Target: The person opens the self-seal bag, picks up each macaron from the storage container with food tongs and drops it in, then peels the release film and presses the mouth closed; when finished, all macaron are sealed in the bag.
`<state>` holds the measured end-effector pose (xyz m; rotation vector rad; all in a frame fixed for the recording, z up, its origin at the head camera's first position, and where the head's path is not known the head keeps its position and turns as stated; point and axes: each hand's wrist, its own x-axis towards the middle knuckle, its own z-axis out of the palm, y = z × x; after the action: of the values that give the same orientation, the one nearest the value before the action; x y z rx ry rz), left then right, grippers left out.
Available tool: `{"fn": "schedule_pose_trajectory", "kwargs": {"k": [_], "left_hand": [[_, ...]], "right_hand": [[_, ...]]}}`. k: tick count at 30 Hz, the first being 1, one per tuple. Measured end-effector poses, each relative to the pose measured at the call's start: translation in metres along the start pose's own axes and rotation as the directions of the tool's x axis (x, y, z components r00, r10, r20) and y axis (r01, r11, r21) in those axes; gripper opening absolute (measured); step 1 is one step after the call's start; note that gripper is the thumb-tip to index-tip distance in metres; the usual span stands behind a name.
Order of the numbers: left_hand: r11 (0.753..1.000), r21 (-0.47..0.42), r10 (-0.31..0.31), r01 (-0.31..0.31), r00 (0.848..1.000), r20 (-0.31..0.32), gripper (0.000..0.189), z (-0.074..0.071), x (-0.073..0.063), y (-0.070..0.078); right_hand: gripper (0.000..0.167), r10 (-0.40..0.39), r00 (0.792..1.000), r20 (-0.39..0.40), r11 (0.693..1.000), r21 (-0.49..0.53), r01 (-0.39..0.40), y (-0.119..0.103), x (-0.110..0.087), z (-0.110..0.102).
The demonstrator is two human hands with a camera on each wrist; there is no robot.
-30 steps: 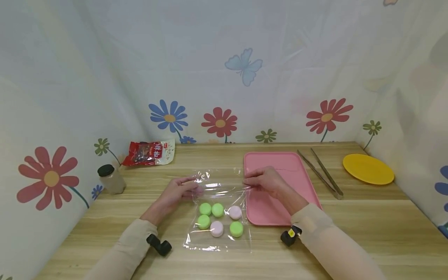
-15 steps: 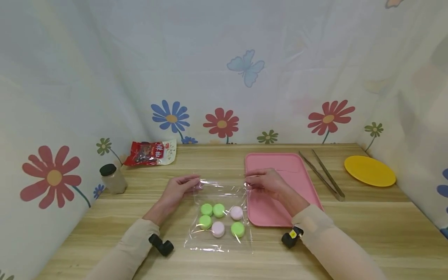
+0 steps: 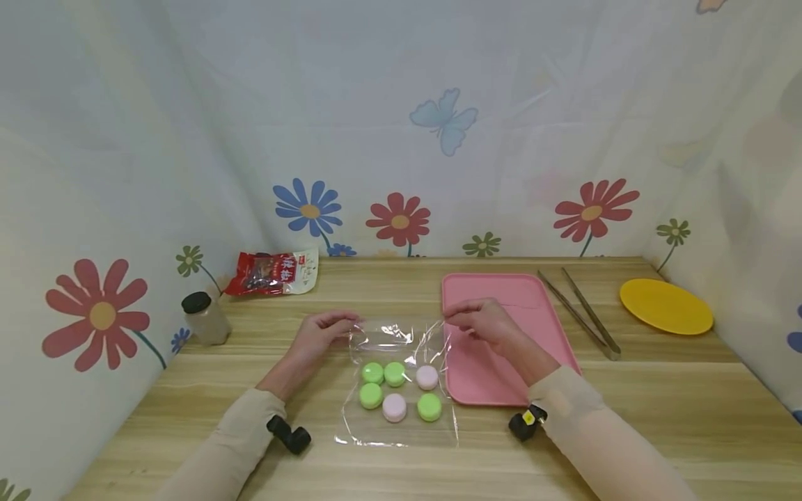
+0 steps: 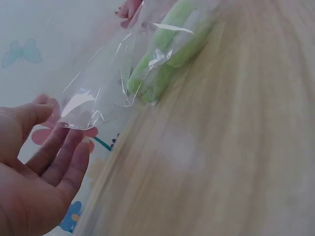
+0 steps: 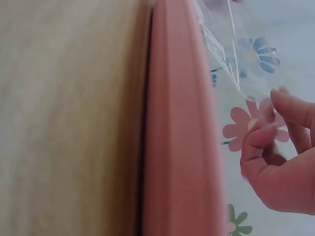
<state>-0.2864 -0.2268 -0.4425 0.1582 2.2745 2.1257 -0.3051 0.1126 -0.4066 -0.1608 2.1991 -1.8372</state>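
Note:
A clear plastic bag lies on the table in the head view, with several green and pale pink macarons inside, among them a green macaron and a pink macaron. My left hand pinches the bag's far left corner; in the left wrist view the thumb and fingertips meet at the film. The far right corner is pinched by my right hand, above the left side of the pink tray. Between the hands the bag's far edge is stretched and raised slightly.
Steel tongs lie right of the tray, and a yellow plate sits farther right. At the back left is a red and white snack packet. A jar with a black lid stands at the left edge.
The bag's far edge has dropped a little toward the table, and its film creases differently. Both hands keep their hold on the corners. The whole head view has shifted slightly.

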Motion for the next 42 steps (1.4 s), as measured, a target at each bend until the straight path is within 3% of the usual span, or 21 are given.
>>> {"fn": "schedule_pose_trajectory", "kwargs": {"k": [3, 6, 14, 18, 21, 24, 29, 34, 42], "left_hand": [[0.989, 0.146, 0.028, -0.023, 0.999, -0.031, 0.026, -0.003, 0.0, 0.003], [0.982, 0.187, 0.038, -0.033, 0.999, -0.025, 0.026, -0.006, 0.0, 0.005], [0.999, -0.008, -0.032, 0.033, 0.991, 0.127, 0.034, -0.012, 0.001, 0.007], [1.0, -0.025, -0.013, 0.017, 0.986, 0.166, 0.032, -0.014, 0.0, 0.008], [1.0, -0.022, -0.005, 0.009, 0.988, 0.155, 0.035, -0.013, -0.002, 0.009], [1.0, 0.019, -0.012, 0.01, 0.993, 0.114, 0.04, -0.01, -0.003, 0.011], [0.995, 0.078, -0.06, 0.056, 0.997, 0.048, 0.045, -0.004, -0.002, 0.013], [0.989, 0.106, -0.11, 0.107, 0.994, 0.026, 0.047, -0.004, -0.001, 0.015], [0.97, 0.188, -0.149, 0.152, 0.988, -0.033, 0.034, -0.004, -0.004, 0.022]], "right_hand": [[0.032, 0.002, 1.0, 0.027, 1.0, 0.008, -0.003, -0.002, -0.001, -0.002], [0.033, 0.009, 0.998, 0.065, 0.999, 0.053, -0.013, -0.002, -0.001, -0.004], [0.036, 0.025, 0.984, 0.178, 0.996, 0.076, -0.039, -0.003, -0.002, -0.01], [0.034, 0.031, 0.969, 0.243, 0.996, 0.07, -0.05, -0.006, -0.004, -0.013], [0.033, 0.04, 0.964, 0.261, 0.996, 0.068, -0.059, -0.008, -0.005, -0.014], [0.033, 0.027, 0.972, 0.233, 0.998, 0.043, -0.038, -0.008, -0.006, -0.012], [0.034, 0.0, 0.992, 0.122, 1.0, 0.023, -0.003, -0.004, -0.004, -0.005], [0.044, -0.004, 0.998, 0.058, 0.999, -0.037, 0.006, -0.001, -0.003, 0.0], [0.025, -0.033, 0.999, 0.03, 0.976, -0.215, 0.039, -0.002, -0.003, 0.003]]}}
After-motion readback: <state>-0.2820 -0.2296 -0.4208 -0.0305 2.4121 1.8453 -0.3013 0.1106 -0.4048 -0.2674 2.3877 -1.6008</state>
